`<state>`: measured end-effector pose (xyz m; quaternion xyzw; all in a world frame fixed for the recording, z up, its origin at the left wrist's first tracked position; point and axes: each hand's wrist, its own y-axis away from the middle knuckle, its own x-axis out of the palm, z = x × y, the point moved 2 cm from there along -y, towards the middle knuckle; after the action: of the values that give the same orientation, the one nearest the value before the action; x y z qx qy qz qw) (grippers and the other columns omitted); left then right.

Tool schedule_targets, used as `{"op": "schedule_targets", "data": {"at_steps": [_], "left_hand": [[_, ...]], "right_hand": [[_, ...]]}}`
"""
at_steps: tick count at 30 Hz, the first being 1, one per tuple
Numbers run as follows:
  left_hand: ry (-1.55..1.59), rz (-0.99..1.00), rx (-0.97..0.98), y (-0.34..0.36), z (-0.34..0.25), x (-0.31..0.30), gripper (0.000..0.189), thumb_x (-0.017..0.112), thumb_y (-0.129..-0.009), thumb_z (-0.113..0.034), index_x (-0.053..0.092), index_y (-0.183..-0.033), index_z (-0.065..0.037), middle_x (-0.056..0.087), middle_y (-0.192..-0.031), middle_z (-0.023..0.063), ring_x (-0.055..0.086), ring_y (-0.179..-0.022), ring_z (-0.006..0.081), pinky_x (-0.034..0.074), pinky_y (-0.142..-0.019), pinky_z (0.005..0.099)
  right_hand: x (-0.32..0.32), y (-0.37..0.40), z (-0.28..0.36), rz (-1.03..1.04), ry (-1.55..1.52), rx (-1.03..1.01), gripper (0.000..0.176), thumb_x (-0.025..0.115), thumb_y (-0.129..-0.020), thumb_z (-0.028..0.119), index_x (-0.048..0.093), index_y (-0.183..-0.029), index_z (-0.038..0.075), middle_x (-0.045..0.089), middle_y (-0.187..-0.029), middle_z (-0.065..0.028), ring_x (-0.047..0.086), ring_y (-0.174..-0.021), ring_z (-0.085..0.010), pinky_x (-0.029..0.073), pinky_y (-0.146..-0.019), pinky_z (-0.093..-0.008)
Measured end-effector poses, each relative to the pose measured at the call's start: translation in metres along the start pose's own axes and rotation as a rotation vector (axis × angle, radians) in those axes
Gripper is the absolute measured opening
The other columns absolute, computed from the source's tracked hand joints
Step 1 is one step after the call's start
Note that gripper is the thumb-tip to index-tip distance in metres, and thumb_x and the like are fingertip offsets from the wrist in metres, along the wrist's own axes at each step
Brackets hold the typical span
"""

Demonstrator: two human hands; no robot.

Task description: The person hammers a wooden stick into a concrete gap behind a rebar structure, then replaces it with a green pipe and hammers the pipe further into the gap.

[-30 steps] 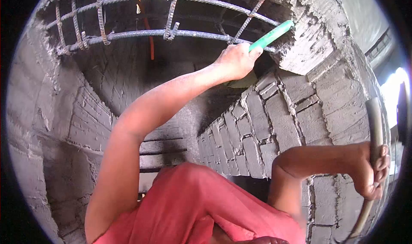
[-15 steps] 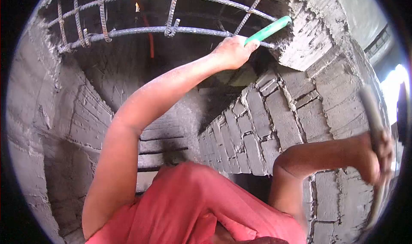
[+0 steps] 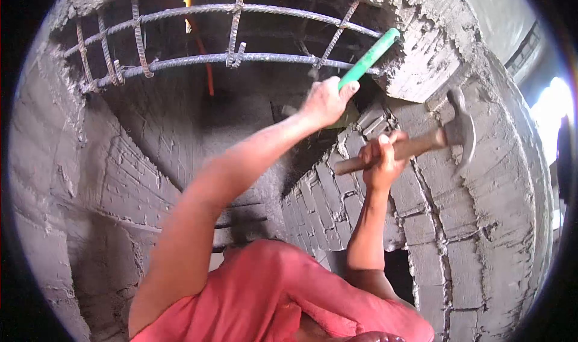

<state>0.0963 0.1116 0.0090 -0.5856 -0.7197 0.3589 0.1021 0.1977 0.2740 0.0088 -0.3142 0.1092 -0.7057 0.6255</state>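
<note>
My left hand [image 3: 327,103] is closed around a green rod-like tool [image 3: 370,59], which slants up and to the right. Its far end meets or overlaps the rough broken edge of the concrete [image 3: 421,59]; whether it touches cannot be told, nor its exact kind. Lower and to the right, my right hand [image 3: 384,159] grips the wooden handle of a claw hammer [image 3: 461,130]. The hammer's metal head points away to the right, in front of the brick wall and apart from the green tool.
Ribbed steel bars [image 3: 198,59] cross a dark opening at the top, tied into a grid. An orange-red strip [image 3: 209,80] hangs behind them. A curved wall of mortared bricks [image 3: 421,188] runs down the right, and grey plastered wall [image 3: 42,161] stands at the left.
My right hand has swung the hammer inward from the far right. My left hand has shifted slightly down with the green tool, which now tilts more steeply. The view has shifted a little.
</note>
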Motion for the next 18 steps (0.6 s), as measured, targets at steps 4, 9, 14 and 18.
{"op": "schedule_targets", "data": {"at_steps": [4, 9, 14, 18], "left_hand": [[0.168, -0.19, 0.041, 0.0, 0.024, 0.071, 0.057, 0.049, -0.099, -0.053, 0.053, -0.082, 0.001, 0.057, -0.068, 0.0277, 0.059, -0.072, 0.0523, 0.043, -0.059, 0.054], [0.241, -0.282, -0.043, -0.003, 0.014, 0.115, 0.047, 0.052, -0.1, -0.044, 0.056, -0.088, 0.001, 0.058, -0.074, 0.0268, 0.059, -0.073, 0.0483, 0.044, -0.063, 0.0508], [0.165, -0.167, -0.136, 0.019, -0.027, 0.068, 0.05, 0.05, -0.1, -0.048, 0.056, -0.088, 0.0, 0.055, -0.07, 0.0226, 0.057, -0.067, 0.0402, 0.044, -0.062, 0.0473], [-0.016, -0.083, -0.07, 0.014, -0.021, 0.032, 0.061, 0.046, -0.098, -0.059, 0.055, -0.088, 0.0, 0.056, -0.07, 0.0246, 0.058, -0.071, 0.0478, 0.045, -0.063, 0.0494]], "right_hand": [[-0.013, 0.012, 0.001, 0.002, 0.008, 0.027, 0.027, 0.064, -0.093, 0.024, 0.04, -0.094, 0.012, 0.042, -0.059, -0.0007, 0.043, -0.042, -0.0133, 0.043, -0.04, -0.0313], [-0.051, 0.0, 0.028, 0.002, 0.245, -0.093, 0.052, 0.065, -0.092, 0.05, 0.05, -0.104, 0.002, 0.053, -0.067, -0.0028, 0.052, -0.05, -0.013, 0.043, -0.044, -0.0274], [-0.054, -0.034, 0.101, 0.04, -0.124, -0.418, 0.05, 0.062, -0.093, 0.054, 0.05, -0.108, 0.007, 0.051, -0.076, -0.006, 0.052, -0.059, -0.0195, 0.047, -0.052, -0.0327], [-0.02, -0.047, 0.111, 0.223, -0.263, -0.8, 0.047, 0.049, -0.096, 0.062, 0.043, -0.107, 0.017, 0.045, -0.074, -0.0048, 0.047, -0.056, -0.0176, 0.047, -0.055, -0.0347]]}}
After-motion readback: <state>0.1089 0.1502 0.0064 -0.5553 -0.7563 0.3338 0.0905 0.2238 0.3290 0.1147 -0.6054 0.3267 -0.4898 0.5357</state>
